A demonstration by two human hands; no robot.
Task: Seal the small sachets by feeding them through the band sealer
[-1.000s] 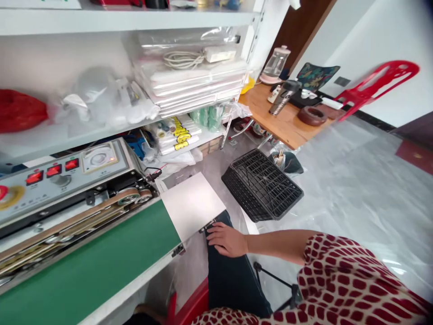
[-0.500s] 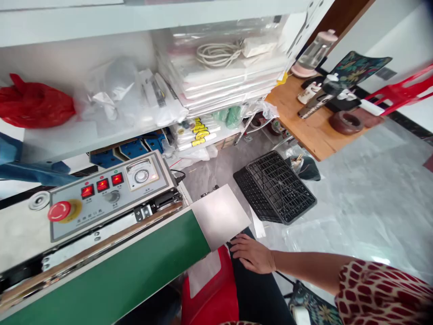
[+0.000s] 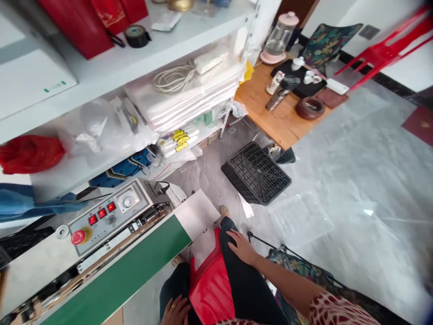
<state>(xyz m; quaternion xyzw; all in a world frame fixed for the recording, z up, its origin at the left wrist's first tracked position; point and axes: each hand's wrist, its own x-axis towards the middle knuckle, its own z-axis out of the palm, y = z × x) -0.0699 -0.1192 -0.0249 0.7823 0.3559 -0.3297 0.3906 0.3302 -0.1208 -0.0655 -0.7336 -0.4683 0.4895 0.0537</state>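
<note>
My right hand (image 3: 242,247) lies on my right thigh in dark trousers, its fingers spread and nothing in them. At the bottom edge, my left hand (image 3: 176,310) rests on my left thigh with fingers stretched out and a ring on one of them. Between my legs shows a red plastic seat (image 3: 214,289). In front of me, to the left, stands a sealing machine with a control panel (image 3: 108,215), lit red switches, a red emergency button (image 3: 77,237) and a dial. Its green belt (image 3: 125,275) ends at a pale metal plate (image 3: 198,214) near my knees.
Black plastic crates (image 3: 259,174) sit on the grey floor ahead. A wooden table (image 3: 267,128) at the back right bears a tumbler, a kettle and a brown bowl. White shelves (image 3: 101,81) hold plastic bags and a coiled cable. A patterned folding chair (image 3: 294,266) is at my right.
My view has tilted and drawn back, bringing the upper shelf and both thighs into sight. My left hand has come into view. My right hand still lies on the thigh.
</note>
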